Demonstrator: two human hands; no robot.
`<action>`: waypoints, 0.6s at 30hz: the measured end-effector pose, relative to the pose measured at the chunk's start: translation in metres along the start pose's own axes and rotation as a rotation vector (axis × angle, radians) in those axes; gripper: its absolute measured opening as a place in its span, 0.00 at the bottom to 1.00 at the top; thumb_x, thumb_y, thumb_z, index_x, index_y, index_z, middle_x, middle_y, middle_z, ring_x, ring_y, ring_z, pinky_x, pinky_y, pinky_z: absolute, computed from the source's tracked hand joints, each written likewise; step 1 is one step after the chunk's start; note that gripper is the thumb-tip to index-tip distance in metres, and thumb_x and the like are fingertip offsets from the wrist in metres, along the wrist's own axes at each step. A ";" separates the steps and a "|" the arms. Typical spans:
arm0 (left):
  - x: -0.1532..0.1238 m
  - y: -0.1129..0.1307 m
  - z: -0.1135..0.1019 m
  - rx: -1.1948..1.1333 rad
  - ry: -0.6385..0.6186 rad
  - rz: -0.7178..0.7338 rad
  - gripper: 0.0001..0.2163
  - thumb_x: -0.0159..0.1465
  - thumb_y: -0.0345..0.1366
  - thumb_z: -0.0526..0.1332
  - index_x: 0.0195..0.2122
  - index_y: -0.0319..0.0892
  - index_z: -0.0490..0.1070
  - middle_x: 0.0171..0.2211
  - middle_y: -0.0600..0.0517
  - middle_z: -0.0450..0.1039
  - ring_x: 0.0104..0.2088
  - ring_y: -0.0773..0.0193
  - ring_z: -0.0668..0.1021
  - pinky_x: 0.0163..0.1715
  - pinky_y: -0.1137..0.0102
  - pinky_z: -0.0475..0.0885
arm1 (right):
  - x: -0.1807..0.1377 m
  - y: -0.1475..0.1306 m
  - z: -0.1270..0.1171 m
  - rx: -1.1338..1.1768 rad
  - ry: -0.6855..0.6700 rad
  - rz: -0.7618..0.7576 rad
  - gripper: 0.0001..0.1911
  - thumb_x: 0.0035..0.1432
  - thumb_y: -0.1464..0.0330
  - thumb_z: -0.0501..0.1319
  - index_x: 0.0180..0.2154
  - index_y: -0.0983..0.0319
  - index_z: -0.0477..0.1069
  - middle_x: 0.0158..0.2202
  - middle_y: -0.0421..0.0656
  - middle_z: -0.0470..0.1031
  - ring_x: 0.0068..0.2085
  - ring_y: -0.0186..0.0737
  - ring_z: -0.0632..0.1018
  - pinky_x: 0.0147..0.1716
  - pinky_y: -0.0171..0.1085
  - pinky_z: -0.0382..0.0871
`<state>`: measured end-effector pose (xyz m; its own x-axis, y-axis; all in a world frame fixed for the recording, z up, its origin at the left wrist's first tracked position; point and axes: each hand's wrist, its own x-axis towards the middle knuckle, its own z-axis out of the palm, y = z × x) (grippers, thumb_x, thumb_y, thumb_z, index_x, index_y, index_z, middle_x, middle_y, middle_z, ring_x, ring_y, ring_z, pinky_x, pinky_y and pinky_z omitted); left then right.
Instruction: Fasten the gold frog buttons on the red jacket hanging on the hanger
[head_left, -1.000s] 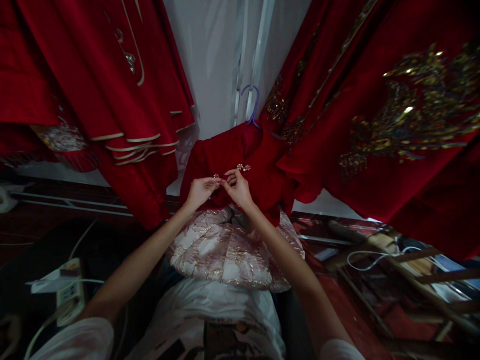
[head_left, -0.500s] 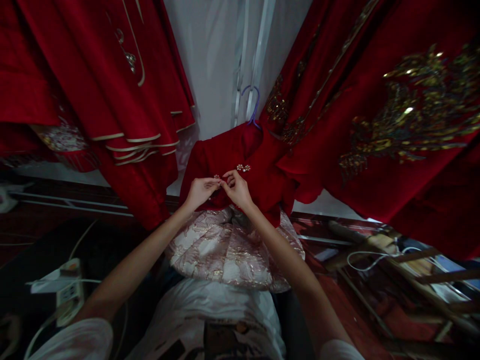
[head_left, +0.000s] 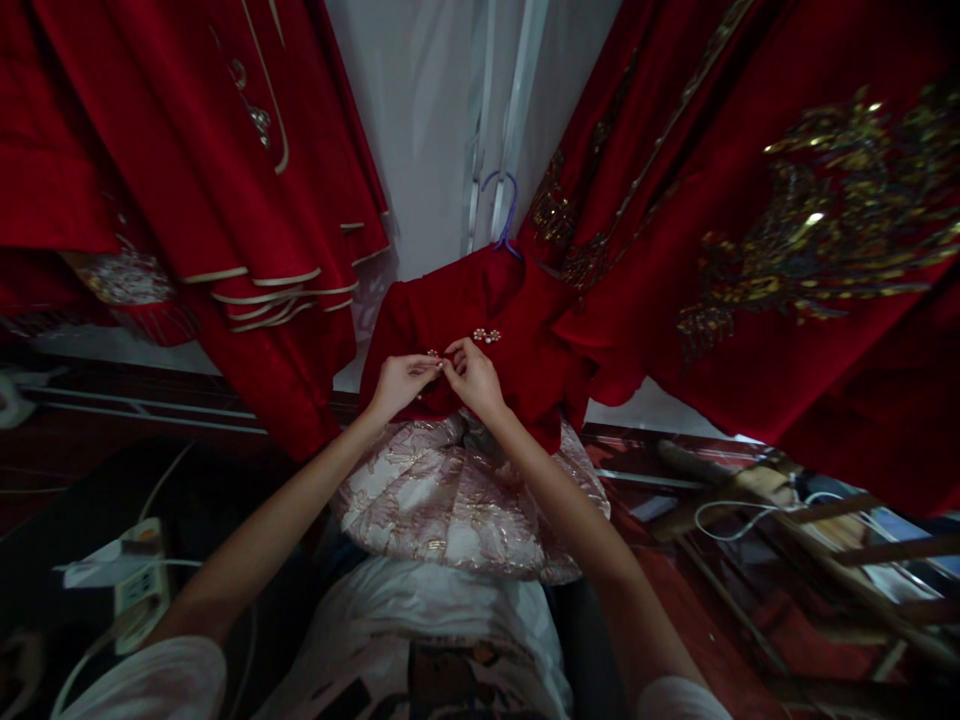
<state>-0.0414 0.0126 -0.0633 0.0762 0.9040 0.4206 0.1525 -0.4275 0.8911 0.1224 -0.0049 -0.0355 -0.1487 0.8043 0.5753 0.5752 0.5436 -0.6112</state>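
A red jacket [head_left: 427,310] on a purple hanger [head_left: 512,210] is in front of me, its lower part over a pale, gold-patterned brocade skirt [head_left: 457,500] across my lap. Pearl flower buttons [head_left: 487,336] show on the jacket's front, and more are partly hidden by my fingers. My left hand [head_left: 405,385] and my right hand [head_left: 476,380] meet at the front opening, fingertips pinched together on a small button fastening. The exact piece between the fingers is too small to make out fully.
Red garments with pale piping [head_left: 277,200] hang at the left. A red garment with gold sequin embroidery [head_left: 795,240] hangs at the right. A power strip [head_left: 141,590] with cables lies at lower left, and a wooden frame [head_left: 757,560] stands at lower right.
Almost nothing differs. Both hands stay pinched at the same spot on the jacket, with only a very slight shift of the right fingers.
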 end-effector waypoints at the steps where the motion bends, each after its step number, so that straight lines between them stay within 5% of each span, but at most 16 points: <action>1: 0.000 0.001 -0.001 0.008 0.000 0.008 0.15 0.52 0.42 0.68 0.36 0.38 0.79 0.35 0.44 0.80 0.35 0.58 0.82 0.42 0.62 0.77 | 0.001 -0.001 -0.001 -0.016 0.007 0.002 0.07 0.58 0.67 0.55 0.40 0.58 0.64 0.32 0.38 0.67 0.29 0.32 0.70 0.30 0.31 0.65; 18: 0.002 0.014 0.009 0.041 0.067 0.031 0.14 0.51 0.44 0.68 0.33 0.38 0.77 0.32 0.46 0.79 0.32 0.60 0.80 0.36 0.66 0.76 | -0.001 0.009 -0.005 0.205 -0.075 -0.017 0.09 0.57 0.67 0.56 0.42 0.60 0.63 0.32 0.38 0.69 0.30 0.32 0.74 0.30 0.31 0.69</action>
<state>-0.0307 0.0079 -0.0511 0.0159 0.8882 0.4592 0.1914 -0.4535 0.8705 0.1323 -0.0019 -0.0390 -0.2211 0.8062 0.5488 0.3979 0.5883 -0.7040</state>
